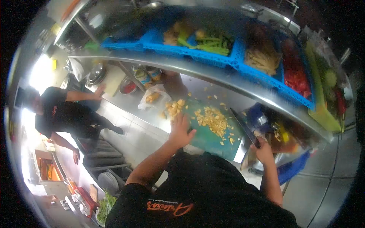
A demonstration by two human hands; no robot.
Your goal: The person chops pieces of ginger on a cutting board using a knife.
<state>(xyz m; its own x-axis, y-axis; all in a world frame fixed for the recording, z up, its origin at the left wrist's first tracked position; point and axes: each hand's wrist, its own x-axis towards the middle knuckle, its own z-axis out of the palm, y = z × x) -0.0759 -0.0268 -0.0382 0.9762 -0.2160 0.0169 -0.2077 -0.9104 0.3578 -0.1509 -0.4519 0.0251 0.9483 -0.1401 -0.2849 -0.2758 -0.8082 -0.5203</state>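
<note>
My right hand (263, 150) grips the handle of a knife (240, 123), its dark blade angled up and left at the right side of a green cutting board (197, 138). Chopped pale-yellow pieces (213, 121) lie scattered over the board; their exact kind is unclear. My left hand (181, 131) is spread, thumb out, at the board's left edge. Its fingertips are by a heap of larger yellow chunks (175, 107), and I cannot tell whether they touch. Behind that heap sits a clear plastic bag (153, 95) with more yellowish pieces inside.
A metal shelf edge (182, 66) crosses above the counter, bearing blue crates (216, 59) of vegetables. Cans (142, 77) and a bowl of red food (128, 87) stand back left. At right are bottles and containers (281, 133). Another person (64, 110) stands at left.
</note>
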